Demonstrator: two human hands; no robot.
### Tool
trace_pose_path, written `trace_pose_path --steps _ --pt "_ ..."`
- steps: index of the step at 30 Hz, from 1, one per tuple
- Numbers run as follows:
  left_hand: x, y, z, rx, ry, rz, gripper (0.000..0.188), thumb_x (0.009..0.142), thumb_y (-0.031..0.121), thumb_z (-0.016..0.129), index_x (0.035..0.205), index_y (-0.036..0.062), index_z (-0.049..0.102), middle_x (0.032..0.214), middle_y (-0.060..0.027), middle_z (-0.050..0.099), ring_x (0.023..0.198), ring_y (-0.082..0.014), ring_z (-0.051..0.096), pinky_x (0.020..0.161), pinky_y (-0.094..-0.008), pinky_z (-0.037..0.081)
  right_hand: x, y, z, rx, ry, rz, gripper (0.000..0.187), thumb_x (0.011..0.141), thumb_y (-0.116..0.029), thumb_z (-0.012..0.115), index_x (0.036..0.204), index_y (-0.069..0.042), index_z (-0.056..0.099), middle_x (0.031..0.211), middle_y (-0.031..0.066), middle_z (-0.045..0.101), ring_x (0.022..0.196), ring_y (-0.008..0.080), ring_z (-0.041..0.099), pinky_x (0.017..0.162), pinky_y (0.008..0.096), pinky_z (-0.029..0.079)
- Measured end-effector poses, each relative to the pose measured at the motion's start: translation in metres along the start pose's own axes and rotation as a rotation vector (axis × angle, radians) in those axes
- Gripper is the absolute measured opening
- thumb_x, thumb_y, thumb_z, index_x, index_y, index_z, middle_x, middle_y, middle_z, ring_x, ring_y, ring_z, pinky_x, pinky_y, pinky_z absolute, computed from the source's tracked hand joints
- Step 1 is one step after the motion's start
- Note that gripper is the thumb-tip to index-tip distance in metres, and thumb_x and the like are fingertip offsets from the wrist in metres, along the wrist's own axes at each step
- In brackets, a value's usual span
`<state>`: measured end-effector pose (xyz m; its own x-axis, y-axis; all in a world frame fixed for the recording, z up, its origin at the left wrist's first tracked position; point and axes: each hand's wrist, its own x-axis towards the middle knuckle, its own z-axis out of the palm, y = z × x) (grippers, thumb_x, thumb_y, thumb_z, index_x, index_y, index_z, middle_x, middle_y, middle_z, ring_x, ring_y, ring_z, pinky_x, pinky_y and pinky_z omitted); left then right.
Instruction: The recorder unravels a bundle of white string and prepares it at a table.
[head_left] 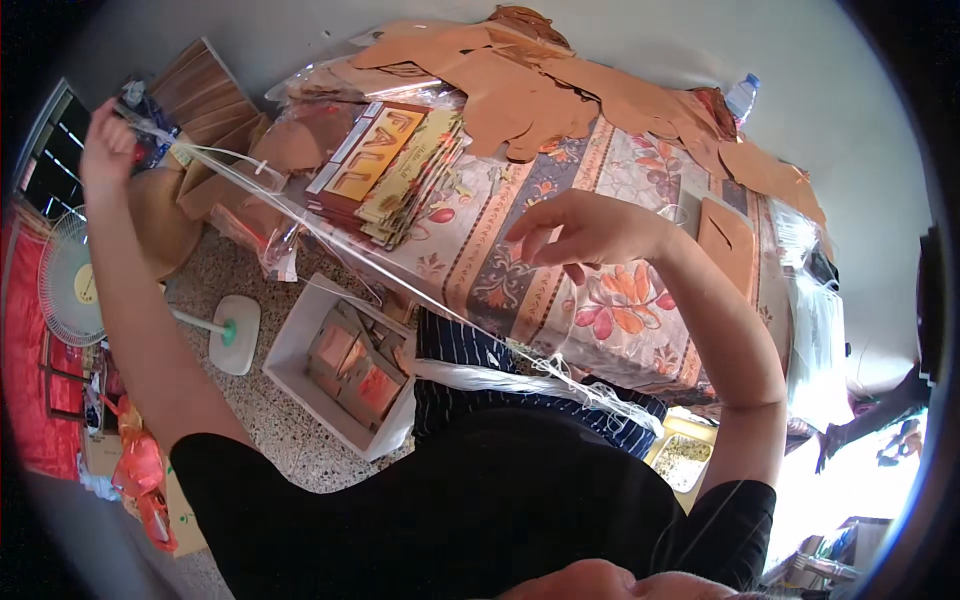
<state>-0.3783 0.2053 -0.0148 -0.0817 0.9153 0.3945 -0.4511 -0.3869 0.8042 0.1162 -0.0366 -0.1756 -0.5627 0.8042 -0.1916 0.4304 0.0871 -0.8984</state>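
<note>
At the far upper left my raised left hand (108, 145) is closed on one end of a bundle of white string (330, 236). The strands run taut from it past the table's front edge to my lap, where more loose white string (540, 380) lies across my dark striped clothing. My right hand (590, 230) hovers over the table, its fingers half curled and apart, with nothing visible in them. Left of it, a stack of lettered signs (380, 165), yellow and brown, lies on the flowered tablecloth (490, 270).
Brown cutout sheets (540, 90) cover the table's back. At its right end hangs more white string (815, 320). A white box (305, 375) of flat pieces stands on the floor, near a fan (75, 275). By my right elbow is a tray (683, 460) of small pale bits.
</note>
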Motion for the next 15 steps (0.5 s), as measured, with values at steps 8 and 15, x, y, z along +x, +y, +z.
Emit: trace_pose_path --steps 8,15 --pt "0.032 0.057 0.036 0.225 0.224 0.272 0.024 0.09 0.011 0.039 0.104 -0.0023 0.053 0.051 0.0019 0.022 0.04 -0.0079 0.019 0.039 -0.0205 0.018 0.027 0.03 0.024 -0.273 0.149 -0.164 0.022 0.08 -0.017 0.058 0.095 -0.001 0.061 0.083 0.0082 0.063 0.061 0.0139 0.06 0.058 0.0282 0.048" --pt "0.025 0.092 0.062 0.228 0.119 0.313 0.025 0.092 0.012 0.035 0.105 -0.0023 0.051 0.05 0.0027 0.022 0.039 -0.0076 0.018 0.037 -0.02 0.018 0.053 0.002 0.084 0.264 -0.05 0.045 0.043 0.088 -0.035 0.052 0.116 -0.002 0.046 0.087 0.0068 0.058 0.066 0.0102 0.059 0.056 0.0234 0.046"
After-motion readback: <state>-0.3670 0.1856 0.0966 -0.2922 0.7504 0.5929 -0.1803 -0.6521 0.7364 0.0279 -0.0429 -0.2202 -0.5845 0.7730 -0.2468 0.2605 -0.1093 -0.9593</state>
